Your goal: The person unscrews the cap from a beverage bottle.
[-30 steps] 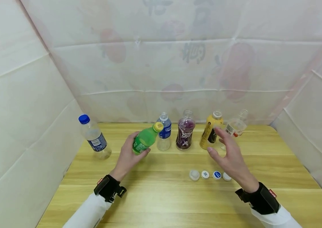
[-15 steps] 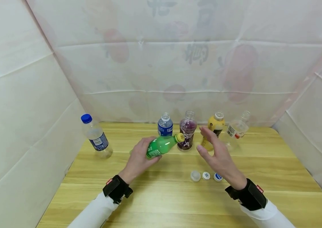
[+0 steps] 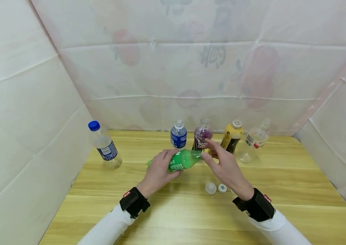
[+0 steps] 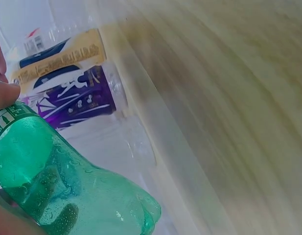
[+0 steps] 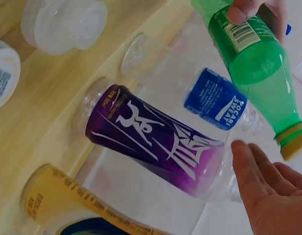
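My left hand (image 3: 158, 169) grips a green plastic bottle (image 3: 188, 158), held tilted almost flat above the table with its neck towards the right. A yellow cap (image 5: 292, 140) sits on the bottle's neck. My right hand (image 3: 227, 167) is at the cap, thumb and fingers spread; in the right wrist view a small gap shows between the fingers and the cap. Behind the hands stand a blue-labelled Pocari Sweat bottle (image 3: 178, 137) and a purple-labelled bottle (image 5: 146, 132), both uncapped. The left wrist view shows the green bottle's base (image 4: 141, 210) beyond the palm.
An uncapped yellow bottle (image 3: 232, 136) and a clear bottle (image 3: 253, 141) stand at the back right. On the left is a clear bottle with a blue cap (image 3: 94, 126). Loose caps (image 3: 211, 188) lie on the wooden table (image 3: 173, 217). White sheets (image 3: 130, 75) enclose the back and sides.
My left hand has carried the green bottle to the right and tipped it flatter. The right hand has moved left to the bottle's yellow cap.
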Available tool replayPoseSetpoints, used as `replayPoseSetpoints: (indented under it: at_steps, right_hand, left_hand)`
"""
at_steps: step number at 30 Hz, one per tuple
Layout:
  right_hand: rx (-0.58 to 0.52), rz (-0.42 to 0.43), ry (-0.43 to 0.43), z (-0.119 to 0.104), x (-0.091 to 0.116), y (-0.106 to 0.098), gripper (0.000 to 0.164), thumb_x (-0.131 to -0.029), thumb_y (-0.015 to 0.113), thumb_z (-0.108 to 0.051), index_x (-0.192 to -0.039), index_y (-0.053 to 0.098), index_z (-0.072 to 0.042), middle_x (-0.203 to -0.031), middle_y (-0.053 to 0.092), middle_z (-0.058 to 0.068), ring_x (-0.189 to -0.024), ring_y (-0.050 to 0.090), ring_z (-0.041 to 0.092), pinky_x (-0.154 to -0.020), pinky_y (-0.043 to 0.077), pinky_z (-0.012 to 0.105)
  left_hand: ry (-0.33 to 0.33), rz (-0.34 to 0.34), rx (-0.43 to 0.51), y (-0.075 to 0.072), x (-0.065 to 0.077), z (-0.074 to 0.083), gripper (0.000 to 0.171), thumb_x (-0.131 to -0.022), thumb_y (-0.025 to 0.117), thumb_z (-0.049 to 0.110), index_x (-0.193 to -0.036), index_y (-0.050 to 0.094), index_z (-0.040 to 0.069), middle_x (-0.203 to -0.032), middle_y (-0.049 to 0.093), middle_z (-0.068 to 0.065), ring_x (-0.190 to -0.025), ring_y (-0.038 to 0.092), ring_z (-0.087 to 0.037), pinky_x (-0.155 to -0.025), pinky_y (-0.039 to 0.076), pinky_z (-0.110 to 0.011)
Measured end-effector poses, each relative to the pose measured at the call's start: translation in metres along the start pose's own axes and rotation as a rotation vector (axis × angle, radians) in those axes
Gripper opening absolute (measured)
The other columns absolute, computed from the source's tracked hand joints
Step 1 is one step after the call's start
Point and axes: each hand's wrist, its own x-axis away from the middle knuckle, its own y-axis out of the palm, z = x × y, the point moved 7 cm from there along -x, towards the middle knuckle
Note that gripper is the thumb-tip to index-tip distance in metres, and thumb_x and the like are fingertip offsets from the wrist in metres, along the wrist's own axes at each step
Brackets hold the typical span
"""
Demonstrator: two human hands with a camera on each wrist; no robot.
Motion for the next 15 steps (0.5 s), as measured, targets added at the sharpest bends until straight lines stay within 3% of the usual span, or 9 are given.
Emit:
replayPoseSetpoints:
  at_steps: [4, 8, 15]
  right_hand:
    - [0.07, 0.036, -0.016, -0.0022, -0.0025, 0.0006, 0.049, -0.104, 0.064, -0.031, -0.142, 0.057, -0.001, -0.122, 0.07, 0.015, -0.099, 0.069, 0.022, -0.08, 0.06, 0.037]
    - [0.106, 0.076, -0.068, -0.0037, -0.0038, 0.001, 0.039, -0.099, 0.072, -0.024, -0.13, 0.066, 0.0, -0.103, 0.07, 0.008, -0.079, 0.06, 0.012, -0.068, 0.052, 0.028]
    - [0.106, 0.12, -0.127, -0.0039, -0.0031, 0.0015, 0.025, -0.094, 0.077, -0.014, -0.115, 0.072, -0.001, -0.087, 0.061, 0.0, -0.068, 0.048, 0.008, -0.06, 0.041, 0.024]
  left_hand:
    - [0.037, 0.004, -0.021, 0.0032, -0.0029, 0.0055, 0.08, -0.076, 0.094, 0.027, -0.143, 0.053, 0.01, -0.128, 0.062, -0.016, -0.11, 0.063, -0.032, -0.093, 0.055, -0.05]
    - [0.059, 0.01, -0.035, 0.0057, -0.0043, 0.0092, 0.08, -0.077, 0.094, 0.027, -0.143, 0.053, 0.009, -0.129, 0.061, -0.016, -0.111, 0.063, -0.031, -0.094, 0.055, -0.05]
    - [0.053, 0.005, -0.036, 0.0087, -0.0046, 0.0116, 0.08, -0.078, 0.093, 0.027, -0.143, 0.052, 0.007, -0.131, 0.06, -0.016, -0.113, 0.062, -0.032, -0.095, 0.054, -0.051]
